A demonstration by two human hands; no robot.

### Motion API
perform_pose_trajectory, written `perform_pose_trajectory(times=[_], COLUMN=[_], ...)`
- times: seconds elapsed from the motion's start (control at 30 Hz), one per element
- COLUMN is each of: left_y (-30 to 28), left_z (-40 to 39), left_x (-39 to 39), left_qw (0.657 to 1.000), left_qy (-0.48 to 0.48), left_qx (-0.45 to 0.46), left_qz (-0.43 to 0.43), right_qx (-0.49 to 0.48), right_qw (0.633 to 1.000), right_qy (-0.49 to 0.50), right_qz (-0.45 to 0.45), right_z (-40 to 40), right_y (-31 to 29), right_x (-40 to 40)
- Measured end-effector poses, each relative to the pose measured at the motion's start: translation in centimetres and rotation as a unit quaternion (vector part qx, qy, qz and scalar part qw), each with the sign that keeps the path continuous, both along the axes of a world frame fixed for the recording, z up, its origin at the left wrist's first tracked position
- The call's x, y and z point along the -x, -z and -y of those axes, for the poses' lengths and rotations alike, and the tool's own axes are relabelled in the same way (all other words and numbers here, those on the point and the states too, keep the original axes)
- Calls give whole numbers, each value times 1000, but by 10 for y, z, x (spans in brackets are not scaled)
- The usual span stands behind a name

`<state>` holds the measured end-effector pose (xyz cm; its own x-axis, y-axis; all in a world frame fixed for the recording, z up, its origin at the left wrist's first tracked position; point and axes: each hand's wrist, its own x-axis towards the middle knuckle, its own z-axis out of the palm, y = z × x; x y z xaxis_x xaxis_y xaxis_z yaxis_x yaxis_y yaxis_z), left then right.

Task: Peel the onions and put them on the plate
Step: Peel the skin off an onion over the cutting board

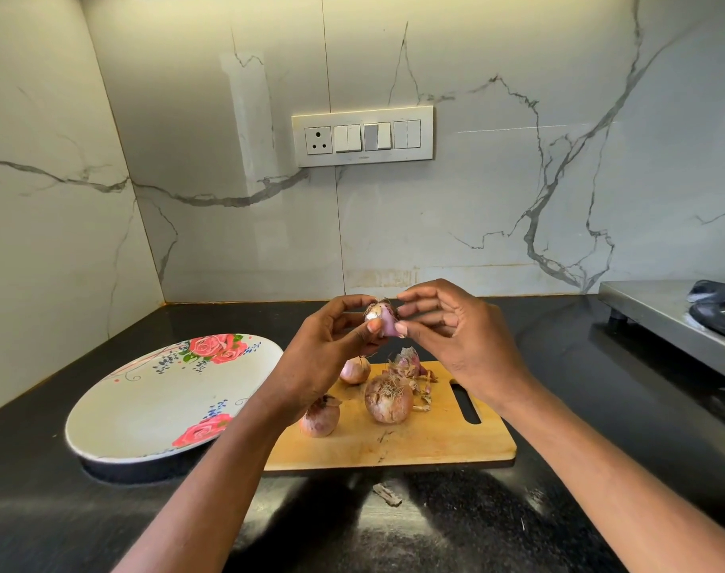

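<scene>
Gripping one small onion (pixel 380 318) above the cutting board (pixel 435 440), left hand (pixel 331 353) and right hand (pixel 455 337) pinch it; plate (pixel 117 411) sits left.

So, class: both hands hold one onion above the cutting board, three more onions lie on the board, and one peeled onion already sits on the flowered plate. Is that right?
Not quite. The head view shows no onion on the flowered plate. The rest stands: both hands, left hand and right hand, hold one onion above the cutting board, where three more onions lie.
</scene>
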<state>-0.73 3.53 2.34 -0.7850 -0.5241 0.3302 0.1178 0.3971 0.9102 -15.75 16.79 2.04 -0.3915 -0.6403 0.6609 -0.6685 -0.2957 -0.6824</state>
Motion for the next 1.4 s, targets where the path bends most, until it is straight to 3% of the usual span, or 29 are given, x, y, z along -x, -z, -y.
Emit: perform_pose_trajectory(times=[0.57, 0.87, 1.07, 1.4], left_y=[0, -2, -1, -3], left_z=[-1, -1, 1, 1], left_x=[1, -1, -2, -2], left_qw=[1000, 999, 999, 999], left_qy=[9, 40, 42, 32], left_qx=[20, 3, -10, 16], left_qz=[-2, 0, -14, -17], right_qx=[-3, 24, -4, 29], right_qw=[999, 997, 995, 992], right_qy=[34, 34, -31, -14], right_qz=[-6, 61, 93, 118], right_z=[1, 3, 0, 6], right_y=[-1, -4, -6, -2], right_x=[-9, -9, -9, -6])
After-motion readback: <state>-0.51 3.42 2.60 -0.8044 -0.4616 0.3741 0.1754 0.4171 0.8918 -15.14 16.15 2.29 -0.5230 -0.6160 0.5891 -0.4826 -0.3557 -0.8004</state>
